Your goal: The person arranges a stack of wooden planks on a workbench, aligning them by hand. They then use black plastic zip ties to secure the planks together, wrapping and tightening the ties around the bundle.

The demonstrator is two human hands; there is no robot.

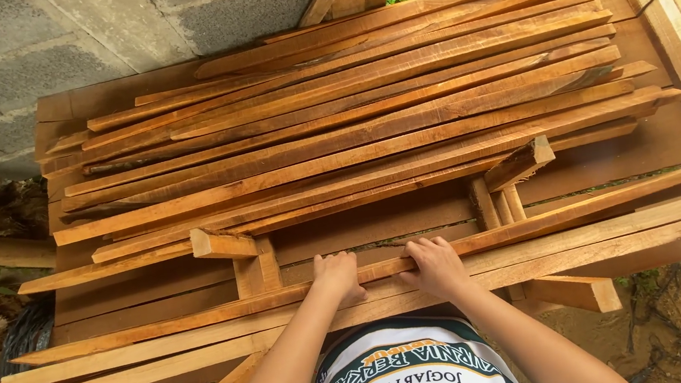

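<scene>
Slat (385,271) of reddish wood lay under both sets of fingers, left hand (339,275) and right hand (436,265) curled over its far edge, apparently mid-shift, needing even grip next.

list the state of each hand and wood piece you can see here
left hand: palm down, fingers curled over the long strip
right hand: palm down, gripping the same strip
long strip: lying flat across the near boards
strip pile: stacked loosely, lengthwise
short block: lying askew against the pile
</scene>
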